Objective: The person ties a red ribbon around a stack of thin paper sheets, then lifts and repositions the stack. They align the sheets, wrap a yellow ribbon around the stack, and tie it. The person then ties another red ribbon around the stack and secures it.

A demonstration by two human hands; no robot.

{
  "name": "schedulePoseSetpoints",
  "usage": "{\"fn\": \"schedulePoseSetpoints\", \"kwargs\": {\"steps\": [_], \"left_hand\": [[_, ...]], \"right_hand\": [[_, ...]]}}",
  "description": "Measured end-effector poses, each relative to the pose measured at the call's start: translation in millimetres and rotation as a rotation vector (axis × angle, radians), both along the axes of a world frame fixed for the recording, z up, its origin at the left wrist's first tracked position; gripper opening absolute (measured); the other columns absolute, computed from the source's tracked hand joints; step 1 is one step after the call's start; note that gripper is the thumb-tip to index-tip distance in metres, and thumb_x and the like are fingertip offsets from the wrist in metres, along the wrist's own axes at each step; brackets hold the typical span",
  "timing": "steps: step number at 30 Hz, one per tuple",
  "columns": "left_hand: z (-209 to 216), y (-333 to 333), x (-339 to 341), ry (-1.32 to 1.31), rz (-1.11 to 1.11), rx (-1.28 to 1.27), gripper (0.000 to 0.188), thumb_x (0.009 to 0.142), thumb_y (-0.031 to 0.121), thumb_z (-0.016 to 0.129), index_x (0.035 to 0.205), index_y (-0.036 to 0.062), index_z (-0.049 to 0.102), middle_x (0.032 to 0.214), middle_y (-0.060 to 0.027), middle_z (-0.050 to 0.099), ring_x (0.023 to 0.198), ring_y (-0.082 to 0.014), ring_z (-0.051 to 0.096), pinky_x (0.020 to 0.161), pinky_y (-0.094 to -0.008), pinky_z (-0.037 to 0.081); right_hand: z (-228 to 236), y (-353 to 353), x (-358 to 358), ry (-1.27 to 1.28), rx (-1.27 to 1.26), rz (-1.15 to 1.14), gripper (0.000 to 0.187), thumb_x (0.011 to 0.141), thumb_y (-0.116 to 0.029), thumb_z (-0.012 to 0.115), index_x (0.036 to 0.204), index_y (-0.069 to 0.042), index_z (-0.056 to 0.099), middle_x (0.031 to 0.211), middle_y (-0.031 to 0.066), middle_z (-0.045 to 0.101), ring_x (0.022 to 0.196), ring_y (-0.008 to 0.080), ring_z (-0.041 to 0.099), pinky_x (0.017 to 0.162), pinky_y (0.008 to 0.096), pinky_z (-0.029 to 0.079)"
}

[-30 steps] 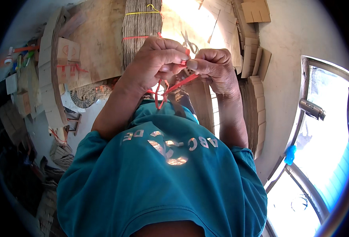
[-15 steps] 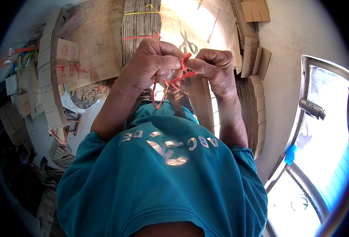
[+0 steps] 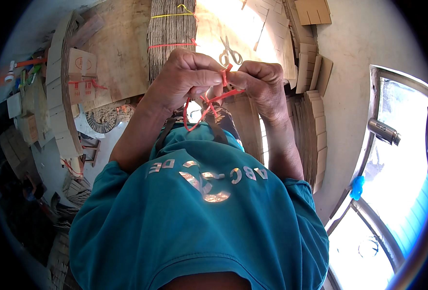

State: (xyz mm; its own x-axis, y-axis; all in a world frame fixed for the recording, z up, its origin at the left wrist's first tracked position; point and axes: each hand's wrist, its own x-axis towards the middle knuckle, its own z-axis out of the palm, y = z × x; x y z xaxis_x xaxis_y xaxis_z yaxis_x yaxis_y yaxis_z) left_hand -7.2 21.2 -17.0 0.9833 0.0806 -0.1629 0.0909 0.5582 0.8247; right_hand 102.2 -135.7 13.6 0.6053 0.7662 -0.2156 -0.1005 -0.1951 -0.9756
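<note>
A thin red plastic string (image 3: 209,109) is pinched in both my hands, with a short knotted bit between the fingertips and loose loops hanging below. My left hand (image 3: 192,75) is closed, thumb pressed against the forefinger on the string. Close beside it, my right hand (image 3: 261,83) is closed on the same string, its fingers curled. Just beyond the fingertips, scissors (image 3: 230,51) lie on the wooden board. Behind my left hand stands a stack of grey-brown cardboard strips (image 3: 172,35), bound with one yellow and one red string.
A wooden board (image 3: 119,43) forms the work surface. Slotted cardboard pieces lie at its far right, and stacked cardboard (image 3: 315,130) rises to the right of my arm. On the left stand more cardboard sheets (image 3: 59,92) and a printed carton (image 3: 82,67). A bright window (image 3: 393,159) is at far right.
The hanging loops of red string have shifted slightly, and the short end between my fingers has turned more upright. Both hands stay nearly in place.
</note>
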Motion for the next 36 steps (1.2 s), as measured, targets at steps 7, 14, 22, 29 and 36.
{"fn": "schedulePoseSetpoints", "kwargs": {"steps": [7, 14, 22, 29, 36], "left_hand": [[2, -2, 0, 0.046, -0.017, -0.063, 0.016, 0.084, 0.002, 0.055, 0.092, -0.0089, 0.063, 0.068, -0.0141, 0.064, 0.045, -0.002, 0.043, 0.04, -0.014, 0.032], [-6, -2, -1, 0.043, -0.027, -0.024, 0.015, 0.084, 0.004, 0.057, 0.089, -0.0089, 0.063, 0.068, -0.0135, 0.064, 0.044, -0.0022, 0.043, 0.039, -0.0146, 0.032], [-5, -8, -3, 0.032, -0.002, 0.104, 0.012, 0.08, 0.0, 0.061, 0.086, -0.0098, 0.065, 0.061, -0.0101, 0.061, 0.043, -0.0041, 0.047, 0.04, -0.0181, 0.037], [6, -5, -11, -0.007, -0.088, 0.385, 0.01, 0.08, 0.003, 0.061, 0.083, -0.0056, 0.066, 0.063, -0.0066, 0.062, 0.048, -0.0044, 0.051, 0.043, -0.0191, 0.04], [11, -27, -55, -0.23, -0.057, 1.054, 0.007, 0.072, -0.004, 0.055, 0.075, -0.0014, 0.061, 0.065, -0.0107, 0.06, 0.048, -0.0179, 0.055, 0.046, -0.0271, 0.044]], "right_hand": [[-2, -1, 0, -0.062, -0.03, 0.006, 0.021, 0.075, -0.003, 0.068, 0.057, 0.0, 0.058, 0.048, -0.0021, 0.05, 0.047, 0.0018, 0.049, 0.04, 0.019, 0.036], [-6, -3, -3, -0.184, -0.052, 0.031, 0.021, 0.076, -0.004, 0.068, 0.058, 0.001, 0.057, 0.049, -0.0015, 0.051, 0.048, 0.0017, 0.05, 0.04, 0.0197, 0.038], [-1, -3, -10, -0.054, -0.042, -0.035, 0.021, 0.076, -0.005, 0.067, 0.059, 0.002, 0.058, 0.05, -0.0016, 0.049, 0.049, 0.001, 0.043, 0.042, 0.0212, 0.037], [-10, -13, -11, -0.024, -0.084, 0.047, 0.016, 0.076, -0.005, 0.066, 0.062, 0.002, 0.061, 0.05, -0.0016, 0.051, 0.049, 0.0014, 0.043, 0.042, 0.0212, 0.033], [-15, -33, -50, -0.174, -0.016, 0.243, 0.014, 0.075, -0.004, 0.065, 0.063, 0.0, 0.06, 0.052, -0.0007, 0.044, 0.051, 0.0018, 0.043, 0.042, 0.0239, 0.033]]}}
